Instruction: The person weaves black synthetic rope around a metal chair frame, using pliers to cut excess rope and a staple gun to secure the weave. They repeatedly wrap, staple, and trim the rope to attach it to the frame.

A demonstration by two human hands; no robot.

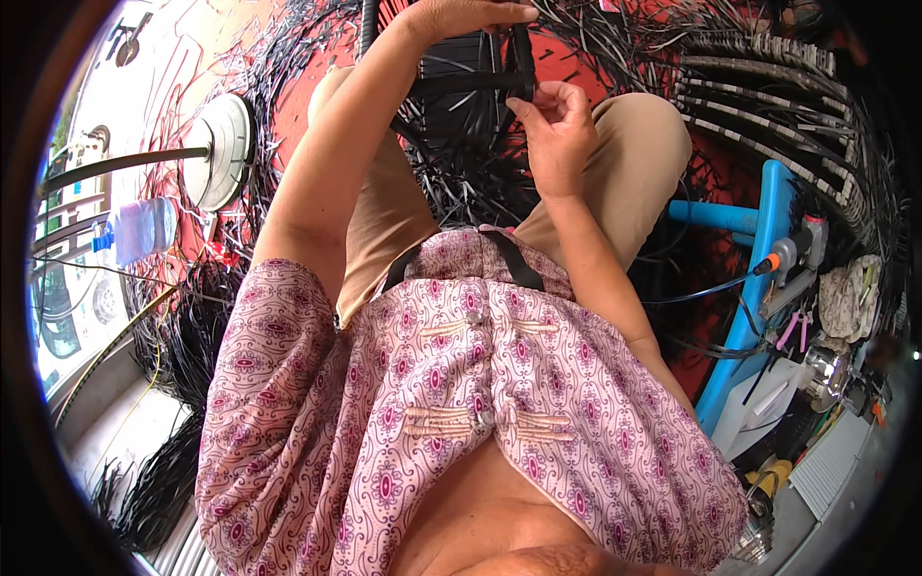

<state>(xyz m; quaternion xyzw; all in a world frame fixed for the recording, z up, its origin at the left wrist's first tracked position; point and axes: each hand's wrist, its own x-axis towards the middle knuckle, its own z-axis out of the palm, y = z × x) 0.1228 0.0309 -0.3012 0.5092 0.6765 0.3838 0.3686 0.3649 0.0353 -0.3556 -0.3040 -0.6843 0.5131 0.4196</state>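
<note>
Between my knees stands a black frame [461, 84] with black strips woven across it. My left hand [471, 15] reaches over its far part, palm down and fingers stretched out; the top edge of the picture cuts it off in part. Beside the frame's right corner, my right hand [559, 125] is closed, thumb and fingers pinched at what looks like the end of a thin black strip. Loose black strips [466, 182] hang below the frame and heap up between my legs.
At the right, a blue stool-like frame [768, 230] bears an air tool [792, 252] with a blue hose. Bundled black strips [768, 125] lie behind it. To the left are a round white stand base [223, 152] and a clear water jug [144, 230]. Strips litter the red floor.
</note>
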